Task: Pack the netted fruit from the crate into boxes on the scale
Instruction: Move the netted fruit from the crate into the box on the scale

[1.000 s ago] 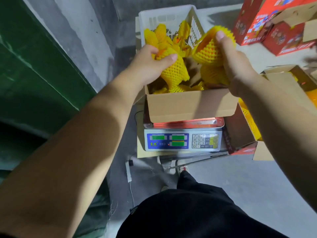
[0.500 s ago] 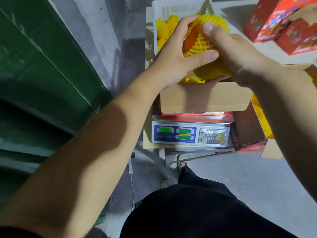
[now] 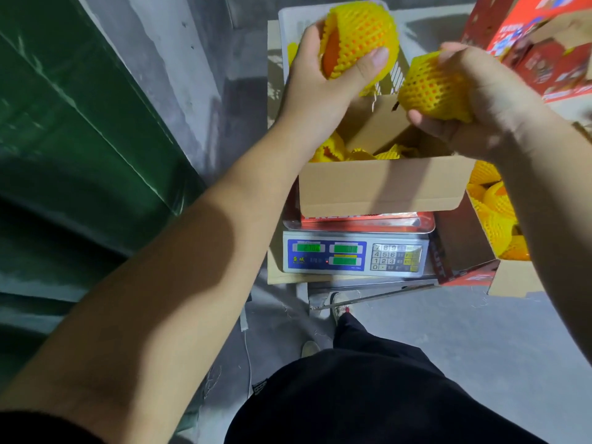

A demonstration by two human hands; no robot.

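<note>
Grey concrete floor [image 3: 448, 331] and a green metal door [image 3: 80, 139] on the left frame a small packing place, seen from above.

Fingers and thumb of the left hand [image 3: 320, 78] are curled around a round orange fruit in yellow foam netting [image 3: 358, 36]; the net is open on one side, so the orange skin shows. This hand holds the fruit high, over the white plastic crate [image 3: 294, 24] at the back. The right hand [image 3: 487, 100] grips a second fruit wrapped in yellow foam net [image 3: 429, 84], with the thumb below it and the fingers bent over the top. It is above the far right part of the brown cardboard box [image 3: 384, 187]. The two fruits are apart and do not touch each other.

Below the hands, the box stands on the steel pan of a grey electronic scale with green digits and a keypad [image 3: 355, 257]. Inside it some netted fruits [image 3: 333, 152] lie along the near side, and bare cardboard is visible behind them, so I judge the box is only partly filled. To the right an open red printed carton [image 3: 461, 248] already holds several netted fruits [image 3: 496, 219]; it seems done or almost done. More red cartons [image 3: 544, 43] wait at the upper right. What remains in the crate I cannot tell, because the hands hide most of it. Both fruits must still go down into the box.
</note>
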